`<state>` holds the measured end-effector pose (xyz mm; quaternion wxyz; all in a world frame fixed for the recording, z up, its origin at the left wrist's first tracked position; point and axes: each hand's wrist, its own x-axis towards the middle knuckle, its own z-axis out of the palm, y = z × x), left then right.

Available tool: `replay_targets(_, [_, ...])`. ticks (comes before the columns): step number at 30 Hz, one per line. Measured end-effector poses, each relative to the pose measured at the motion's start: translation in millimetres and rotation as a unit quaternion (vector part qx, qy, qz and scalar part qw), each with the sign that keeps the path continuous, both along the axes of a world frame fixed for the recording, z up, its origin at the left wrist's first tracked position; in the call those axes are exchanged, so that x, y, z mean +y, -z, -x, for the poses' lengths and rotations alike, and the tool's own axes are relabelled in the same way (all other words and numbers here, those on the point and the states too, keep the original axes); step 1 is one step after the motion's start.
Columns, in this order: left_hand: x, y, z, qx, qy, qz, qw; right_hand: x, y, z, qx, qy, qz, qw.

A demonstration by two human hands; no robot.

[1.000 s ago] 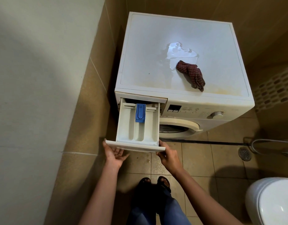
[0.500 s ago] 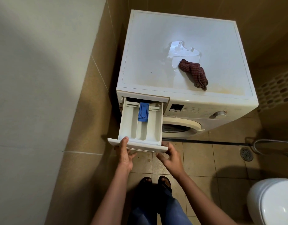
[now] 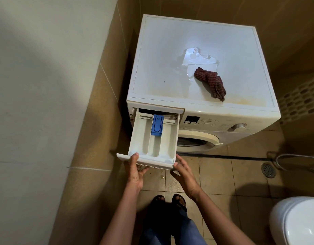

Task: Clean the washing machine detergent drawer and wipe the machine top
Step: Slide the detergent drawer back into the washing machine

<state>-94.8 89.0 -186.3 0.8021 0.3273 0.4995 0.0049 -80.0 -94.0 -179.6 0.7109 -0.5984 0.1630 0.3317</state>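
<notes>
At 6 o'clock from frame centre, the detergent drawer point(image 3: 153, 147) stands extended from its slot at the upper left corner of the washing machine point(image 3: 223, 124) front, with its rear end inside the housing. Three white compartments show; a blue insert point(image 3: 157, 125) sits at the back of the middle one. Grip, left hand point(image 3: 135, 172): on the drawer's front panel near its 9 o'clock end, thumb over the top edge, fingers tucked beneath. Grip, right hand point(image 3: 183, 175): on the 3 o'clock corner of the same panel, thumb up along the side wall, fingers curled under, fingertips partly hidden by the panel. On the machine top point(image 3: 161, 50), at 12 o'clock from the drawer, a crumpled dark red checked cloth point(image 3: 210, 84) lies toward 1 o'clock, its upper end touching a bright glossy patch point(image 3: 197, 58). Yellowish staining point(image 3: 244, 102) runs along the front edge. The control dial point(image 3: 238, 126) is at 3 o'clock of the drawer, the round door point(image 3: 197, 141) just below the control panel. On the tiled floor: drain point(image 3: 268, 167) at 4 o'clock, toilet point(image 3: 297, 221) at 5 o'clock, sandalled feet point(image 3: 178, 200) at 6 o'clock
</notes>
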Motion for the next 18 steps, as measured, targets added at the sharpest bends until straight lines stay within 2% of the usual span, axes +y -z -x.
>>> replay_targets(7, [3.7,4.1,0.0,-0.029,-0.007,0.017,0.999,4.5,-7.0,-2.0,-0.016,0.005,0.003,1.000])
replay_targets(18, [6.5,1.9,-5.4,-0.014,0.001,0.005,1.000,6.3,-4.6,-9.5,-0.013,0.007,0.009,1.000])
